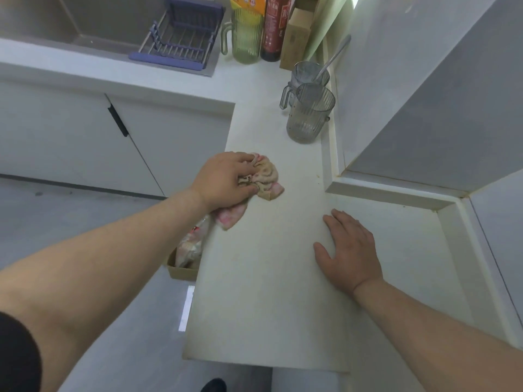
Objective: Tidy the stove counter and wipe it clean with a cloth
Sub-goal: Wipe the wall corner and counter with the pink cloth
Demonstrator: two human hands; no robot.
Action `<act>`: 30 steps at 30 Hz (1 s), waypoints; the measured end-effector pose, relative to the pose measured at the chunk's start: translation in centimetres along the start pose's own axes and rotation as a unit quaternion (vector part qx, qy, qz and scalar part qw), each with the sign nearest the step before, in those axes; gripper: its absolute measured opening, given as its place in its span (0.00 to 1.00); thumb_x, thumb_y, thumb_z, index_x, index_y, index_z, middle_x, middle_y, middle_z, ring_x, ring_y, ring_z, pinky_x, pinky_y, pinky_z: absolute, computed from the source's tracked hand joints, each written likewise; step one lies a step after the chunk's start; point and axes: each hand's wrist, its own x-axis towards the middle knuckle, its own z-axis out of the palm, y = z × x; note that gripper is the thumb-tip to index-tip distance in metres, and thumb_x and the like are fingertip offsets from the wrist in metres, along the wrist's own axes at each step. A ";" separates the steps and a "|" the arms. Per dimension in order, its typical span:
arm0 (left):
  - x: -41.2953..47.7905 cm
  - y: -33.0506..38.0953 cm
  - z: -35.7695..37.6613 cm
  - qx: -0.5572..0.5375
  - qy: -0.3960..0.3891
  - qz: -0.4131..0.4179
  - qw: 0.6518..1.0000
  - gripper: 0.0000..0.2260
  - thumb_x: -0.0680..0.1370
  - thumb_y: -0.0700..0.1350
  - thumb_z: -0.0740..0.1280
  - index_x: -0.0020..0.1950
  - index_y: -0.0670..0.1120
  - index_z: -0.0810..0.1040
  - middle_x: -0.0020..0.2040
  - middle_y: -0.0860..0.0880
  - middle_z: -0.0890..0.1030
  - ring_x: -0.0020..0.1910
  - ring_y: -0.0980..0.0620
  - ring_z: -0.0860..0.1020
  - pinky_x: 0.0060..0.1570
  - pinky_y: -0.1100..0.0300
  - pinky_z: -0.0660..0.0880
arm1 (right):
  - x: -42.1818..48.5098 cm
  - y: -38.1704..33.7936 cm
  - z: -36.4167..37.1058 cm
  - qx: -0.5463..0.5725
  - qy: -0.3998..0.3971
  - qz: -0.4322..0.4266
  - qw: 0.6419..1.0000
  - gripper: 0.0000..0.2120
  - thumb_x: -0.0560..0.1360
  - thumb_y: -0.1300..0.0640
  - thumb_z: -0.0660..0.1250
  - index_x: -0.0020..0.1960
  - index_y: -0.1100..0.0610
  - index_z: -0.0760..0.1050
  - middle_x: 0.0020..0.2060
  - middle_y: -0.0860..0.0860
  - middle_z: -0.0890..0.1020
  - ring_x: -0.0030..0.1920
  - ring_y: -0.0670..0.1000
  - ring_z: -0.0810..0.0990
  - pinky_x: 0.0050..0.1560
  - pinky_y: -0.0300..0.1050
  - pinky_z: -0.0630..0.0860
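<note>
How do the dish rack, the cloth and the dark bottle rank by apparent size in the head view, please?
Largest first:
dish rack
cloth, partly under left hand
dark bottle, cropped at top, so unsure

The left arm reaches far forward, bare below a dark sleeve (15, 352). The left hand (226, 179) is palm down, with its fingers curled round a bunched cloth (267, 176). The right hand (349, 250) lies flat on the surface (254, 292), fingers straight, thumb out sideways.
</note>
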 end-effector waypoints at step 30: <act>-24.2 8.7 1.7 -0.108 0.094 0.048 0.988 0.09 0.69 0.50 0.69 0.46 0.49 0.84 0.55 0.57 0.78 0.45 0.49 0.78 0.46 0.55 0.72 | -16.3 -13.0 -3.7 0.365 0.027 0.127 0.922 0.16 0.78 0.59 0.66 0.64 0.50 0.73 0.70 0.44 0.69 0.69 0.41 0.65 0.69 0.32 0.57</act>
